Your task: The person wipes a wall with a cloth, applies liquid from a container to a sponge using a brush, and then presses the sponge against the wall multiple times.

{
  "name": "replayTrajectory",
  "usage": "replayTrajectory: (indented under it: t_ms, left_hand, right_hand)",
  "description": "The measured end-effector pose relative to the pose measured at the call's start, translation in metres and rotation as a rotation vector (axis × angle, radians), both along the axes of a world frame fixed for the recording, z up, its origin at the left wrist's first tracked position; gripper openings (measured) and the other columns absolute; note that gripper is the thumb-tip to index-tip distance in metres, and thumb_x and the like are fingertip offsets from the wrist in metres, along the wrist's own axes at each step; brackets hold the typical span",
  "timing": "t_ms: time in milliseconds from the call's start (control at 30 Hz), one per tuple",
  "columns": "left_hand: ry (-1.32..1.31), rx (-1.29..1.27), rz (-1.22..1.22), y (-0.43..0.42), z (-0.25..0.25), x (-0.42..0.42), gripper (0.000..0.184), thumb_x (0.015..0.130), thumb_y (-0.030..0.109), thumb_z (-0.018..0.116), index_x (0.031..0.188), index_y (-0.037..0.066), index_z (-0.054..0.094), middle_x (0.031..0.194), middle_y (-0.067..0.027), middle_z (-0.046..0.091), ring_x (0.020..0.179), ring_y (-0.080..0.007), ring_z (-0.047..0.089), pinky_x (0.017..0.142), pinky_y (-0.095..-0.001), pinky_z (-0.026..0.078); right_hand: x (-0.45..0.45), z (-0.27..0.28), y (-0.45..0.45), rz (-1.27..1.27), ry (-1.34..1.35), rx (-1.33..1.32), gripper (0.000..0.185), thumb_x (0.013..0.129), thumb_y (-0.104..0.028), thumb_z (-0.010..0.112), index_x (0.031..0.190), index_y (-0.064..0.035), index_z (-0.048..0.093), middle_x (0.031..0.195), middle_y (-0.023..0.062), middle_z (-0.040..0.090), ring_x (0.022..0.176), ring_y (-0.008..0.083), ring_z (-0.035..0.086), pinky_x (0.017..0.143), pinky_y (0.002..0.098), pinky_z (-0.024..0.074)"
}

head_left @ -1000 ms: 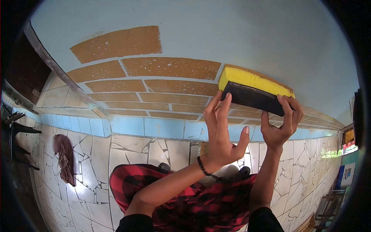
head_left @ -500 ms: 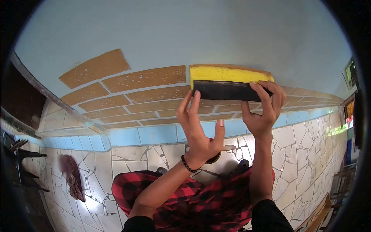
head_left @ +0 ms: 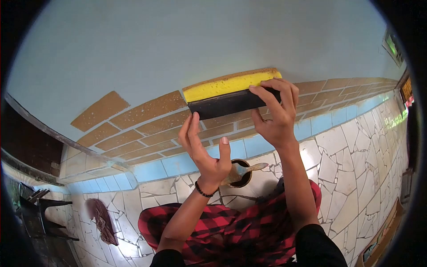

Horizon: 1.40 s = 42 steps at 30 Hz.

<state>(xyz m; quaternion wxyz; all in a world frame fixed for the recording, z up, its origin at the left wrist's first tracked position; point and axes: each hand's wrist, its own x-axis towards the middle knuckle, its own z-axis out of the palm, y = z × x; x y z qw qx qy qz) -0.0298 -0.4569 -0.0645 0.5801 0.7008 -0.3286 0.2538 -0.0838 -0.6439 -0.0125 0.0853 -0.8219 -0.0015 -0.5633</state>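
Note:
A long yellow sponge [head_left: 231, 84] with a black backing [head_left: 222, 103] lies against the grey wall [head_left: 200, 40], its far face edged in brown. My right hand [head_left: 278, 111] grips the backing's right end, fingers on top and thumb below. With fingers spread, my left hand [head_left: 204, 153] touches the lower left corner of the backing with its fingertips; the thumb stands apart. Brown brick shapes [head_left: 153, 111] with pale lines between them cover the wall to the left, below and right of the sponge. The sponge's face toward the wall is hidden.
On the tiled floor below my hands is a round container [head_left: 243, 181] with a brush [head_left: 253, 167] across it. A dark cloth [head_left: 103, 222] lies at the left, near a black chair [head_left: 44, 213]. Light blue tiles [head_left: 182, 164] line the wall's base.
The view has turned, so the sponge and hands appear further left and the sponge now tilts up to the right. The container and brush have come into fuller view. Both hands keep their places on the backing.

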Motion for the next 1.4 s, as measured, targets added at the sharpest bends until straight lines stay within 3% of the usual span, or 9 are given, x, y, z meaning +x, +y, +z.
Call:
replayTrajectory:
  t_ms: [267, 467, 567, 967, 1167, 1400]
  left_hand:
    - [-0.041, 0.077, 0.046, 0.002, 0.001, -0.001, 0.074, 0.089, 0.02, 0.067, 0.153, -0.006, 0.041, 0.145, -0.0236, 0.039, 0.131, -0.0344, 0.042, 0.105, -0.0471, 0.04]
    - [-0.195, 0.162, 0.054, 0.0, -0.005, 0.004, 0.084, 0.085, 0.019, 0.072, 0.155, -0.01, 0.035, 0.146, -0.0264, 0.033, 0.132, -0.0382, 0.039, 0.108, -0.0482, 0.039]
    - [-0.221, 0.275, 0.07, 0.0, -0.001, 0.001, 0.086, 0.086, 0.016, 0.072, 0.158, -0.009, 0.032, 0.151, -0.027, 0.027, 0.14, -0.041, 0.034, 0.116, -0.0497, 0.035]
    - [-0.244, 0.489, 0.145, -0.001, 0.012, -0.013, 0.094, 0.081, 0.016, 0.077, 0.162, 0.001, 0.031, 0.159, -0.0281, 0.02, 0.141, -0.0462, 0.034, 0.111, -0.0545, 0.037]
    - [-0.298, 0.648, 0.247, -0.005, 0.021, -0.019, 0.096, 0.079, 0.018, 0.076, 0.162, 0.001, 0.03, 0.163, -0.0306, 0.019, 0.139, -0.0494, 0.033, 0.112, -0.057, 0.036]
    - [-0.261, 0.663, 0.232, -0.008, 0.026, -0.017, 0.098, 0.077, 0.018, 0.075, 0.162, 0.001, 0.028, 0.164, -0.0301, 0.02, 0.139, -0.0505, 0.033, 0.111, -0.0578, 0.037]
  right_hand:
    - [-0.001, -0.004, 0.001, -0.079, -0.008, -0.018, 0.058, 0.057, 0.005, 0.076, 0.11, -0.019, 0.077, 0.118, 0.0013, 0.063, 0.12, 0.0275, 0.052, 0.1, 0.0439, 0.0422]
    - [0.0, -0.008, 0.005, -0.08, -0.025, 0.07, 0.061, 0.058, 0.007, 0.074, 0.112, -0.0208, 0.078, 0.119, 0.0014, 0.062, 0.118, 0.0284, 0.05, 0.098, 0.0438, 0.0406]
    - [0.003, -0.01, 0.004, -0.084, -0.056, 0.065, 0.061, 0.058, 0.007, 0.074, 0.113, -0.0201, 0.078, 0.118, 0.0029, 0.062, 0.118, 0.0293, 0.051, 0.097, 0.0435, 0.0418]
    - [0.003, -0.009, 0.009, -0.099, -0.113, 0.112, 0.057, 0.062, 0.007, 0.073, 0.112, -0.0188, 0.078, 0.114, 0.0044, 0.063, 0.117, 0.0303, 0.056, 0.098, 0.0441, 0.0445]
    - [0.007, -0.013, 0.009, -0.117, -0.146, 0.114, 0.056, 0.063, 0.008, 0.072, 0.112, -0.0175, 0.078, 0.114, 0.005, 0.064, 0.119, 0.0308, 0.057, 0.1, 0.0436, 0.0447]
    - [0.008, -0.01, 0.011, -0.123, -0.132, 0.127, 0.057, 0.062, 0.009, 0.072, 0.112, -0.017, 0.079, 0.116, 0.0052, 0.065, 0.119, 0.0318, 0.057, 0.1, 0.0434, 0.0446]
